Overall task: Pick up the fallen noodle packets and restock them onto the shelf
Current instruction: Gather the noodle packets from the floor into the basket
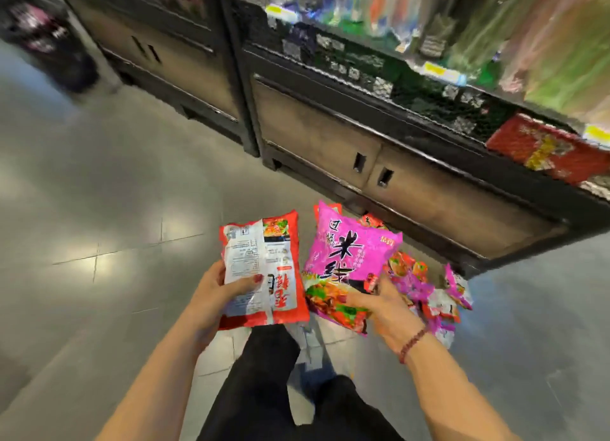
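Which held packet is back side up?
The red packet in the left hand: its white printed back panel faces up. The pink packet in the right hand shows its front.

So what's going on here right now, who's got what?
A person is gathering spilled noodle packets at the foot of a store shelf. The left hand grips a red packet, its back side facing the camera; the right hand holds a pink packet. More pink and red packets lie in a heap on the floor by the cabinet base. Neither held packet is on the shelf yet.
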### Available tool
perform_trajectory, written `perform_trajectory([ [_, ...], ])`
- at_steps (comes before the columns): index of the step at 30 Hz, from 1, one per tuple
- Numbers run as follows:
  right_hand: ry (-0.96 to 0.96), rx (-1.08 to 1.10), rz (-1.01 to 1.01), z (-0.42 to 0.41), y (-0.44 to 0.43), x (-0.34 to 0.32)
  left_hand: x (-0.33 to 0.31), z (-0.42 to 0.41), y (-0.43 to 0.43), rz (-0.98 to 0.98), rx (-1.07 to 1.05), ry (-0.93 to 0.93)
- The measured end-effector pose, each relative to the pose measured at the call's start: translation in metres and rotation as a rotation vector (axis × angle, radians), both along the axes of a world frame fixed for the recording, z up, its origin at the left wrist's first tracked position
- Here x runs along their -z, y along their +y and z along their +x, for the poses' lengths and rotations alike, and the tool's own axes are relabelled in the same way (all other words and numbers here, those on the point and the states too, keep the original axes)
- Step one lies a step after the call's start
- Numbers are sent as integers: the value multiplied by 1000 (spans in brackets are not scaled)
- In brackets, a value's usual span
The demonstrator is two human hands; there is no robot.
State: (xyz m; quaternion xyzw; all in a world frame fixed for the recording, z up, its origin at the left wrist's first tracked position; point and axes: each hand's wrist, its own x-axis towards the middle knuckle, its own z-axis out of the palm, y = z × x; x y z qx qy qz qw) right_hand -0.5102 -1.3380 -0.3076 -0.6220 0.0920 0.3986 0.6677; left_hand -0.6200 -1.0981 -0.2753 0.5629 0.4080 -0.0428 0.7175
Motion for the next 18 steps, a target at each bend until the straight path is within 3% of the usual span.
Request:
perform_trajectory([
  [8,34,-277,65,82,177,-14,-7,-1,136,-98,-363,-130],
  [18,18,-364,146,163,328,-29,-12,47,257,-122,-626,-183],
])
